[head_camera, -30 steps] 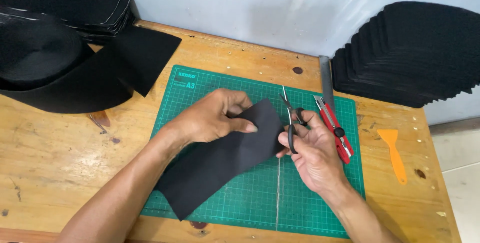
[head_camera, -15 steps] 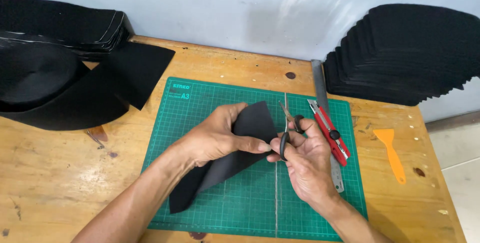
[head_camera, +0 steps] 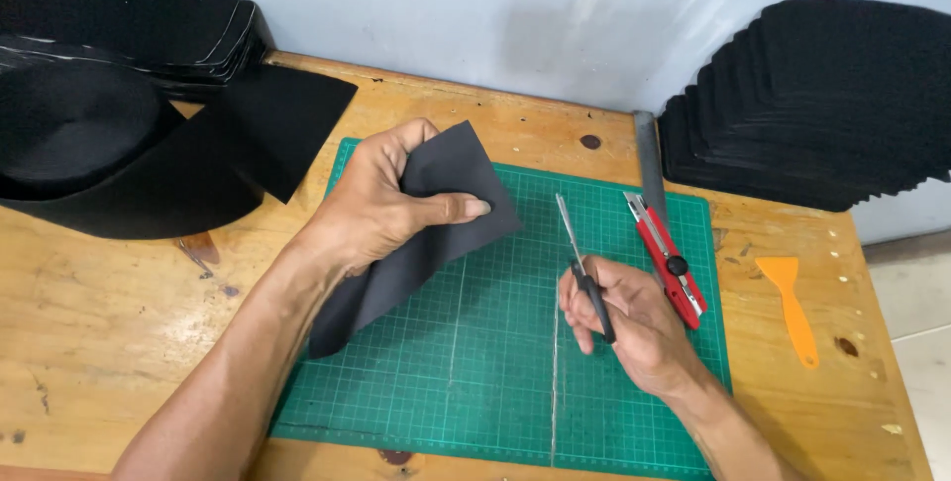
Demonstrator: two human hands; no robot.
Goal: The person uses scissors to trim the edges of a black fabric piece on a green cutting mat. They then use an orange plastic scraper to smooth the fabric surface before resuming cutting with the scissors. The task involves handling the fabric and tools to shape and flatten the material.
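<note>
Left hand (head_camera: 381,209) grips a dark grey fabric piece (head_camera: 416,233), thumb pressed flat across its top face, fingers curled behind the upper edge. The piece is lifted off the green cutting mat (head_camera: 495,362) at the hand and trails down toward 7 o'clock, lower end lying over the mat's left edge onto the wooden table (head_camera: 89,322).

Right hand (head_camera: 624,318) is clenched around the black handles of the scissors (head_camera: 582,263), at 3 o'clock from the fabric, apart from it. Blades point to 12 o'clock and look closed together, tip over the mat.

Red utility knife (head_camera: 669,258) lies just beside the right hand at 1 o'clock, on the mat's right edge. A metal ruler (head_camera: 649,164) runs alongside it toward the wall. Orange scraper (head_camera: 792,308) lies on bare wood at 3 o'clock, well apart.

Stack of black cut pieces (head_camera: 822,105) sits at 2 o'clock against the wall. More black fabric (head_camera: 129,134) is heaped at 10 o'clock, 1 sheet's corner pointing toward the mat.
</note>
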